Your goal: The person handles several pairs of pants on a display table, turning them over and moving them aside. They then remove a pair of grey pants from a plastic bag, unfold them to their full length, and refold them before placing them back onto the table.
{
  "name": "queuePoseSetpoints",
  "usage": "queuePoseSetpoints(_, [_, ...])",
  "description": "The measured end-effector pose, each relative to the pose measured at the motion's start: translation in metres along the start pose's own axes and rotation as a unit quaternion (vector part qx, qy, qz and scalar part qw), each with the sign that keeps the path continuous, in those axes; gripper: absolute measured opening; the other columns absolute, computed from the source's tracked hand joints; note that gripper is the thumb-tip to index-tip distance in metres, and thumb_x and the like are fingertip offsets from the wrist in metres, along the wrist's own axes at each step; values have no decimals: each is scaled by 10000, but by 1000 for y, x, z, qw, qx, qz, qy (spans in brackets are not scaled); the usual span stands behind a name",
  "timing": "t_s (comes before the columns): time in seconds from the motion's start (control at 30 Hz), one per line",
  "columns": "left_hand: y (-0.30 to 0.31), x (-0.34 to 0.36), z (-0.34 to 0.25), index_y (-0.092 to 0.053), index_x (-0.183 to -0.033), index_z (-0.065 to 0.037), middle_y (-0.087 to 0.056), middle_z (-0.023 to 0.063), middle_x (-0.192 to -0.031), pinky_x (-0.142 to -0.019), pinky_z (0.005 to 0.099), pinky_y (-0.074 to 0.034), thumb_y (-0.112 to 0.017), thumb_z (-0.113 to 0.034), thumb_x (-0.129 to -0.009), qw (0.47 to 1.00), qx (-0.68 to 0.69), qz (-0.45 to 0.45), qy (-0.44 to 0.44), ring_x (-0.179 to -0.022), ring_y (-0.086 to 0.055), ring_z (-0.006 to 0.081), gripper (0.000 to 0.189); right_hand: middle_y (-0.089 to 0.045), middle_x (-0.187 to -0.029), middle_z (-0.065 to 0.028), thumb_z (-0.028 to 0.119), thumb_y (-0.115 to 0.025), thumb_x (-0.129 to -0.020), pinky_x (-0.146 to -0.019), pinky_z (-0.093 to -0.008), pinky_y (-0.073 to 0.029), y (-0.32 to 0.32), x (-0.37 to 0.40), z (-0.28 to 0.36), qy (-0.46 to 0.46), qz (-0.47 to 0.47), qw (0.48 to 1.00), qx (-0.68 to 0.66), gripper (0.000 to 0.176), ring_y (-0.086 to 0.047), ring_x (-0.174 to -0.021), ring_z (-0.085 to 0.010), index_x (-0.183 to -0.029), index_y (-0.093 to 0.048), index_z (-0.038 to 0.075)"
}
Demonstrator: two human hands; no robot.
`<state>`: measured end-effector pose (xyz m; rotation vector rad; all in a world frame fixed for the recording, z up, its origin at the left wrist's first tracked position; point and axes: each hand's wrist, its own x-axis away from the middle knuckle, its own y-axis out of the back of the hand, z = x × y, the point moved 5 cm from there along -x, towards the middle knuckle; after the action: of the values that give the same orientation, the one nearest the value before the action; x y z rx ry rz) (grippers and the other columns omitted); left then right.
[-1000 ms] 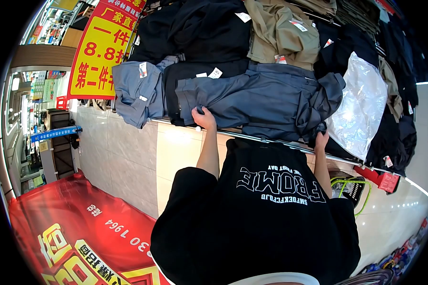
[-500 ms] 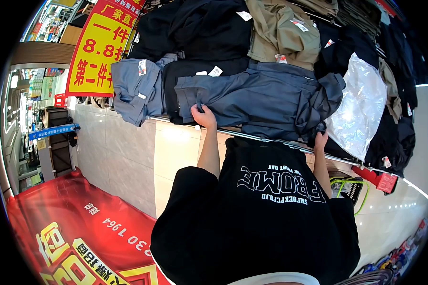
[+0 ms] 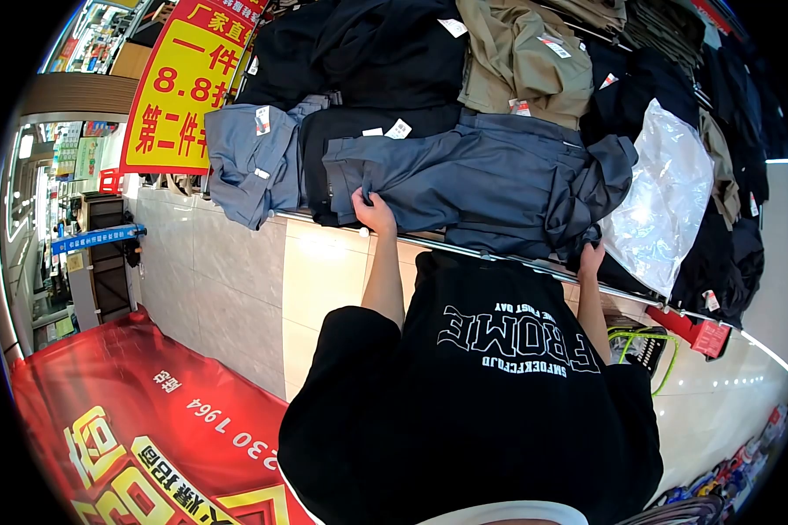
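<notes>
Dark blue-grey trousers lie stretched sideways over other folded clothes at the near edge of the display. My left hand is closed on the leg-end side of the trousers, at the left. At the right, my right hand grips a dark bunched part of the same cloth near the metal rail. A clear plastic bag lies just right of the trousers. Lighter grey trousers with tags hang over the edge at the left, beside black folded ones.
Black clothes and khaki trousers with tags lie further back. A yellow and red sign stands at the left. Below are a red printed banner, a red box and a green-framed item.
</notes>
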<state>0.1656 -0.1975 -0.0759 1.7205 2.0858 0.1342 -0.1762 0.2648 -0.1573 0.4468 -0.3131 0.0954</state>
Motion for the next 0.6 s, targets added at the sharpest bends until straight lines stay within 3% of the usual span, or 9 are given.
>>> queuePoseSetpoints(0.23, [4, 8, -23, -626, -1069, -15, -488, 159, -1065, -840, 380, -434, -621, -44, -758, 993, -105, 15, -59, -925, -526, 310, 313, -592, -1179, -216, 111, -549, -771, -939, -352, -412, 1, -2, -3, 2, -4, 1000, 7, 516, -564, -1071, -317, -1266, -524, -31])
queuePoseSetpoints(0.3, [1, 13, -45, -642, -1099, -16, -458, 147, -1119, -849, 360, -437, -644, -62, -766, 983, -101, 90, -127, -970, -508, 288, 336, -595, -1174, -213, 107, -545, -769, -941, -349, -411, 1, -1, -4, -8, -4, 1000, -3, 517, -566, -1066, -318, -1267, -524, -31])
queuePoseSetpoints(0.37, [-2, 25, -54, -651, -1135, -36, -446, 165, -1206, -896, 369, -417, -657, -94, -767, 967, -141, 159, -141, -955, -493, 279, 373, -596, -1172, -212, 104, -542, -769, -942, -348, -411, 0, -2, -6, -8, 5, 1000, -17, 515, -567, -1064, -319, -1266, -526, -30])
queuePoseSetpoints(0.43, [-4, 35, -58, -656, -1130, -33, -433, 174, -1258, -910, 376, -412, -659, -126, -773, 948, -206, 168, -177, -973, -496, 284, 370, -598, -1171, -210, 102, -539, -769, -942, -348, -411, -1, -4, -9, -8, 12, 999, -32, 513, -568, -1061, -320, -1265, -527, -28])
queuePoseSetpoints(0.6, [-6, 38, -41, -670, -1082, -23, -436, 187, -1284, -905, 411, -416, -639, -124, -786, 964, -156, 149, -158, -1007, -510, 304, 314, -604, -1161, -195, 91, -530, -777, -937, -341, -409, 1, 2, 2, 4, -12, 1000, 10, 496, -567, -1056, -301, -1259, -535, -21])
